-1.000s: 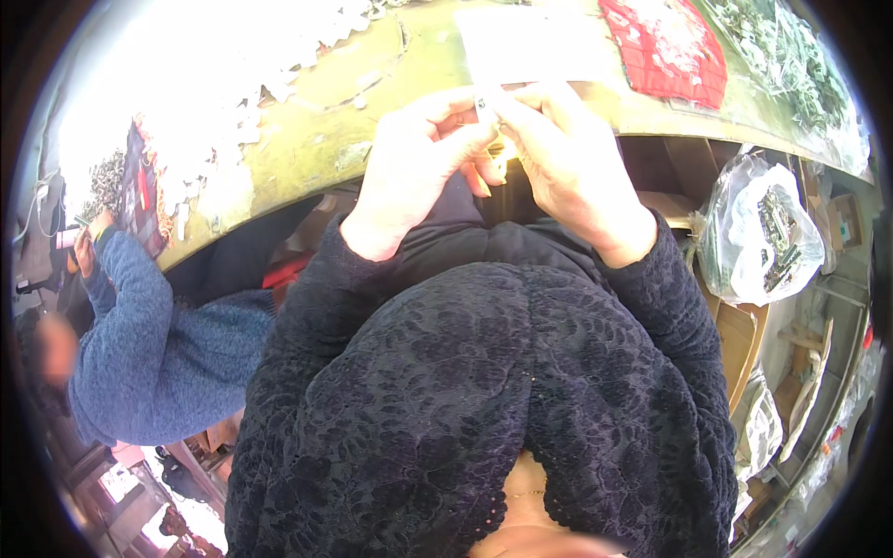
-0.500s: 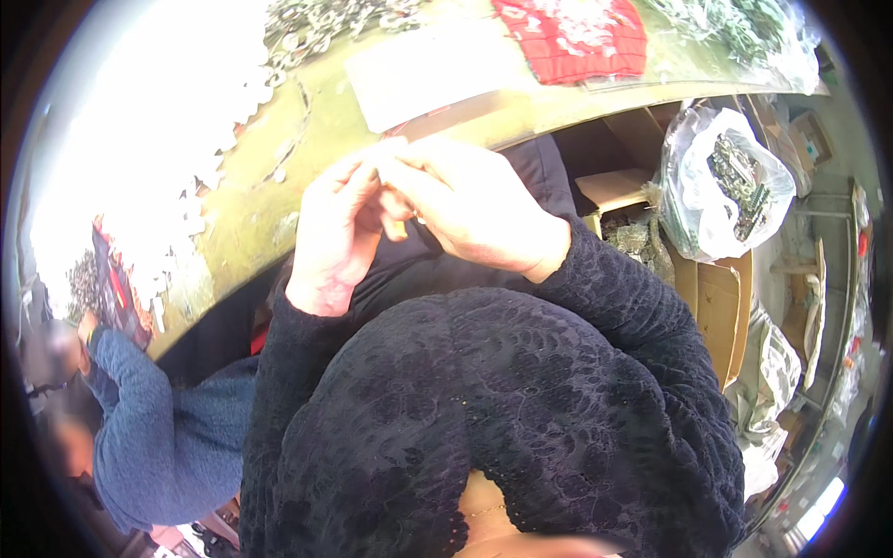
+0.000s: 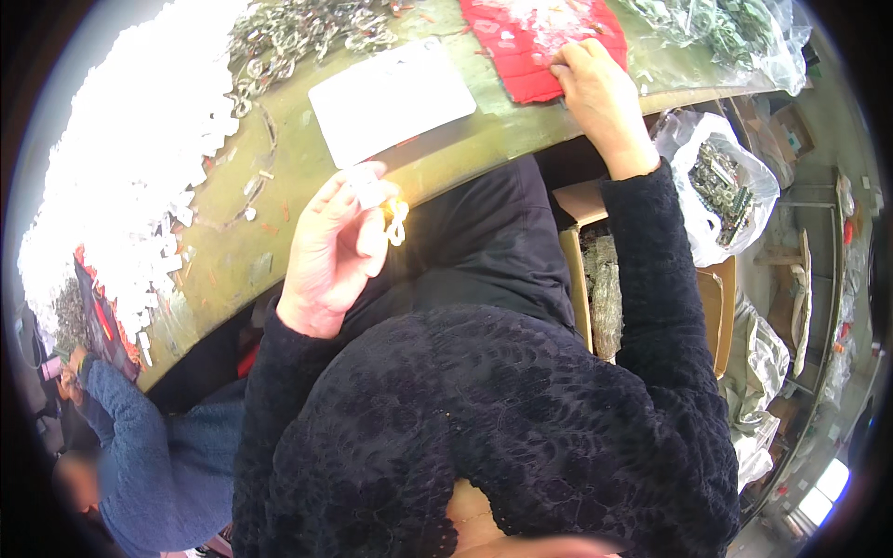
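Observation:
My left hand (image 3: 330, 246) is raised over my lap at the table's near edge. Its thumb and fingers pinch a small white card-like piece (image 3: 370, 192), from which a shiny gold ring-shaped piece (image 3: 397, 219) hangs. Glare hides its finer detail. Farther right, my right hand (image 3: 595, 98) reaches onto a red cloth (image 3: 535, 82), which bears a heap of small clear and white bits (image 3: 544, 26). Its fingertips are bent together at the cloth; whatever they hold, if anything, is too small to make out.
A blank white board (image 3: 393, 100) lies between my hands on the table (image 3: 223, 223). Metal ring-shaped parts (image 3: 307, 37) and a large pile of white pieces (image 3: 121, 158) cover the left. A filled plastic bag (image 3: 721, 186) stands right. A co-worker in a blue sleeve (image 3: 167, 446) sits left.
My hands were together over my lap; now they are apart. The right has moved up and right to the red cloth, while the left keeps the small white piece with the gold ring.

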Available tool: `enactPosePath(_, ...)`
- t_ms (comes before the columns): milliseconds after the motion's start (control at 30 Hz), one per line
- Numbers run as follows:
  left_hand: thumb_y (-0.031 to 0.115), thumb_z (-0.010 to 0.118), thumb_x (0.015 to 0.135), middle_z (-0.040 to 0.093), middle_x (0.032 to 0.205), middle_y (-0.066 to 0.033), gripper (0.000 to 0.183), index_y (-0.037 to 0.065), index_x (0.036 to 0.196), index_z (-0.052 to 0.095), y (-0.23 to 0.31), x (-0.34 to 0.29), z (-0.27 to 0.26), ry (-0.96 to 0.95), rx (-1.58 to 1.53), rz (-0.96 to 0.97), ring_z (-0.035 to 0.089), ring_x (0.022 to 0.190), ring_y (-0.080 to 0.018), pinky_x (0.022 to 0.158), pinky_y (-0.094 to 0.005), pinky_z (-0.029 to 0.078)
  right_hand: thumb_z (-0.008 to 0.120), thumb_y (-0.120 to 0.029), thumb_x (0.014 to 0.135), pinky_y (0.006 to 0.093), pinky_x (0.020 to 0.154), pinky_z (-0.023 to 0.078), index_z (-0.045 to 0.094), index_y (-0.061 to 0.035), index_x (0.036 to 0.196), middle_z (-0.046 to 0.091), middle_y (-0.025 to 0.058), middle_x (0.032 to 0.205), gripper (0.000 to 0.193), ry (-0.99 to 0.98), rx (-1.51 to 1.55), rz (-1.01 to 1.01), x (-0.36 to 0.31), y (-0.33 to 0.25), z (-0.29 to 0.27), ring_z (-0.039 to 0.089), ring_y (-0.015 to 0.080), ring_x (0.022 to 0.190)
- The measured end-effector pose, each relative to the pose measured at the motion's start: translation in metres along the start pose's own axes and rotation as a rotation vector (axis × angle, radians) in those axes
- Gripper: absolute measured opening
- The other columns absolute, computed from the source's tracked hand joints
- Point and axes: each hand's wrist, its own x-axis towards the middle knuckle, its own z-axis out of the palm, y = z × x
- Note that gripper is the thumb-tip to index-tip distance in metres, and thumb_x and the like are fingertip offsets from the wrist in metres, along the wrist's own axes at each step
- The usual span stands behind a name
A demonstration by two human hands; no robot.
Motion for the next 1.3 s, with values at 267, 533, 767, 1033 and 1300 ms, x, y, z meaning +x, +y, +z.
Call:
enactPosePath(267, 0.023, 0.053, 0.098, 0.066, 0.095, -0.0165, 0.03, -0.002, 0.116, 0.054, -0.005, -0.008, 0.004, -0.085, -0.027, -0.041, 0.059, 0.054, -0.0147, 0.042, -0.0263, 0.049, 0.056, -0.004, 0.083, 0.0404, 0.072, 0.051, 0.061, -0.001, 0.095, 0.062, 0.0159, 0.086, 0.013, -0.161, 0.359, -0.385, -0.019, -0.115, -0.036, 0.062, 0.0328, 0.083)
enactPosePath(533, 0.025, 0.053, 0.099, 0.066, 0.092, -0.0138, 0.026, 0.0, 0.107, 0.056, -0.001, -0.029, 0.005, -0.111, 0.062, -0.005, 0.056, 0.05, -0.012, 0.042, -0.0238, 0.047, 0.06, -0.009, 0.077, 0.0343, 0.059, 0.05, 0.055, -0.0013, 0.087, 0.056, 0.0104, 0.075, 0.014, -0.242, 0.138, -0.577, -0.02, -0.181, -0.057, 0.062, 0.025, 0.067)
enactPosePath(767, 0.023, 0.057, 0.098, 0.067, 0.089, -0.0111, 0.024, 0.001, 0.107, 0.055, 0.002, -0.045, 0.005, -0.078, 0.204, -0.021, 0.057, 0.051, -0.0104, 0.043, -0.0223, 0.047, 0.06, -0.01, 0.075, 0.0338, 0.057, 0.049, 0.055, -0.0036, 0.081, 0.053, 0.0104, 0.073, 0.01, -0.316, 0.043, -0.624, -0.023, -0.202, -0.072, 0.06, 0.0248, 0.063)
enactPosePath(1033, 0.024, 0.057, 0.097, 0.067, 0.088, -0.0125, 0.024, 0.0, 0.104, 0.057, 0.006, -0.047, 0.0, -0.161, 0.123, -0.024, 0.059, 0.053, -0.0114, 0.044, -0.023, 0.048, 0.06, -0.008, 0.074, 0.0339, 0.055, 0.048, 0.052, -0.0034, 0.08, 0.052, 0.0111, 0.073, 0.011, -0.31, 0.092, -0.573, -0.027, -0.205, -0.074, 0.059, 0.0268, 0.061)
enactPosePath(1300, 0.023, 0.055, 0.097, 0.065, 0.084, -0.0108, 0.025, 0.0, 0.108, 0.057, 0.008, -0.045, 0.006, -0.063, 0.061, 0.023, 0.051, 0.045, -0.0113, 0.039, -0.0233, 0.043, 0.059, -0.007, 0.076, 0.0372, 0.058, 0.05, 0.055, -0.002, 0.087, 0.055, 0.013, 0.074, 0.012, -0.285, 0.441, -0.411, -0.027, -0.199, -0.064, 0.06, 0.0302, 0.064)
